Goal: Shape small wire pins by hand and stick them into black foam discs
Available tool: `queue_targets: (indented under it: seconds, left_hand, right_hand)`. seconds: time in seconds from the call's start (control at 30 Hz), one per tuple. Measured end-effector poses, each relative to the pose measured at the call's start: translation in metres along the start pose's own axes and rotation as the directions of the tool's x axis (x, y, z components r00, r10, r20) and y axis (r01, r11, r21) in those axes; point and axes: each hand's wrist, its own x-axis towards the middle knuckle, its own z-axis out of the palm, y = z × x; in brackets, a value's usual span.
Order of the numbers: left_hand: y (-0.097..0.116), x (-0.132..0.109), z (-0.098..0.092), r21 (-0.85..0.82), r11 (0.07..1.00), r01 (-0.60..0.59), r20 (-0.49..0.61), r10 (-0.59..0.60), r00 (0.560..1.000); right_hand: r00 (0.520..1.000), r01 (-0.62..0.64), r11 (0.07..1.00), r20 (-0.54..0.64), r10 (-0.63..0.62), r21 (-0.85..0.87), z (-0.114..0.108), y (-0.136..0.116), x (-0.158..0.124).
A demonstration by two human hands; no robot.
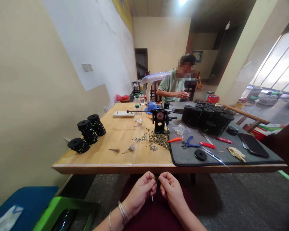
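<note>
My left hand (144,190) is closed in a pinch in front of the table's near edge. A thin pale stick (152,198) pokes out below its fingers. Close beside it, my right hand (170,188) also pinches, fingertips almost meeting the left ones. Something small and dark shows between the two hands, too small to name. On the tabletop ahead lie a pile of small striped beadlike pieces (159,140) and two little bundles of fine strands, one reddish (114,150) and one pale (128,149).
Black spools (86,131) stand at the left, with more black spools (207,115) at the right. A black hand-cranked winder (160,120) stands mid-table. Blue pliers (189,142), tweezers (214,156) and a phone (252,145) lie on the grey mat (183,157). Another person (172,85) sits opposite.
</note>
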Motion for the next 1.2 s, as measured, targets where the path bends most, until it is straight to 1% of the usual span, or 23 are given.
queue_targets:
  seconds: [0.37,0.6,0.7,0.8,0.87,0.9,0.97,1.07,1.13,1.2]
  left_hand:
    - [-0.0019,-0.0015,0.0011,0.148,0.989,-0.026,-0.032,0.031,0.999]
    - [-0.0056,0.0001,-0.0028,0.236,0.971,-0.047,-0.017,0.053,0.998]
    - [-0.0052,0.0002,-0.0023,0.193,0.98,-0.049,-0.006,0.051,0.999]
    - [-0.0036,-0.0007,0.0001,0.066,0.997,-0.044,0.0,0.044,0.999]
    - [-0.0029,-0.0013,0.0013,-0.018,0.999,-0.037,0.023,0.037,0.999]
    - [-0.0029,-0.0014,0.0015,-0.035,0.999,-0.036,0.035,0.037,0.999]
    - [-0.0038,-0.0011,0.001,0.012,0.998,-0.057,0.031,0.057,0.998]
    - [-0.0061,0.0008,-0.0002,0.171,0.981,-0.088,-0.042,0.096,0.994]
    - [-0.0072,0.0022,-0.0003,0.19,0.979,-0.072,-0.07,0.086,0.994]
    - [-0.0074,0.0033,0.0002,0.173,0.983,-0.054,-0.07,0.067,0.995]
  right_hand:
    - [0.998,-0.025,1.0,0.065,0.025,-0.007,0.0011,0.0003,-0.0022]
    - [0.998,0.018,0.998,0.066,-0.013,-0.067,0.0009,-0.0005,-0.0031]
    - [0.998,0.025,0.997,0.052,-0.022,-0.075,0.0022,-0.0024,-0.0042]
    - [0.999,0.021,0.998,0.044,-0.019,-0.051,0.0037,-0.0031,-0.0042]
    - [0.998,0.018,1.0,0.053,-0.017,-0.014,0.0044,-0.0029,-0.0039]
    - [0.998,0.016,1.0,0.059,-0.016,0.001,0.0047,-0.0028,-0.0037]
    - [0.998,0.014,1.0,0.057,-0.015,0.016,0.005,-0.0022,-0.0035]
    - [0.999,0.005,1.0,0.041,-0.005,-0.006,0.005,-0.0007,-0.0033]
    - [0.999,0.003,1.0,0.042,-0.002,-0.021,0.0047,0.0004,-0.0032]
    - [0.999,0.005,0.999,0.046,-0.003,-0.038,0.0042,0.0012,-0.0029]
